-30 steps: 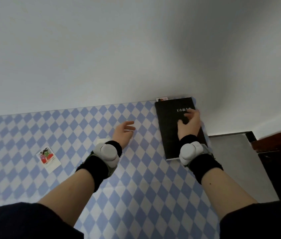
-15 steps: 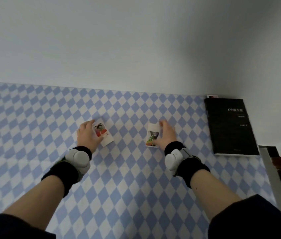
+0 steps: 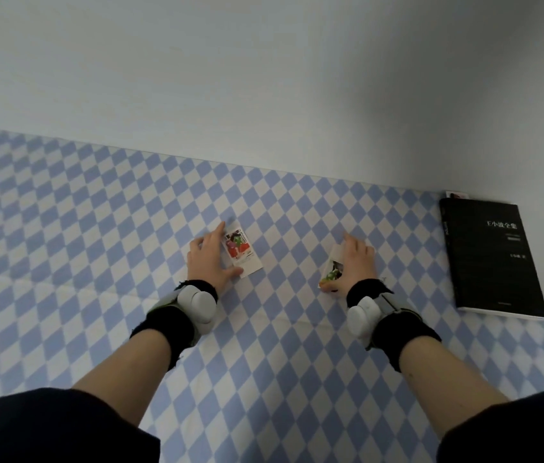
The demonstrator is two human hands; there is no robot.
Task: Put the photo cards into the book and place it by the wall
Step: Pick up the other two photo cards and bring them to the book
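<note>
A blue-and-white checked tablecloth (image 3: 96, 248) meets a pale wall (image 3: 263, 78). In the head view, the left hand (image 3: 208, 260) pinches 1 photo card (image 3: 242, 253); the right hand (image 3: 357, 262) grips another card (image 3: 332, 270). The closed book (image 3: 487, 259) lies lengthwise toward the wall, nearer the right hand.

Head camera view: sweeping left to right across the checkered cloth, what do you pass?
Left hand → red photo card → green photo card → right hand → black book by the wall.
</note>
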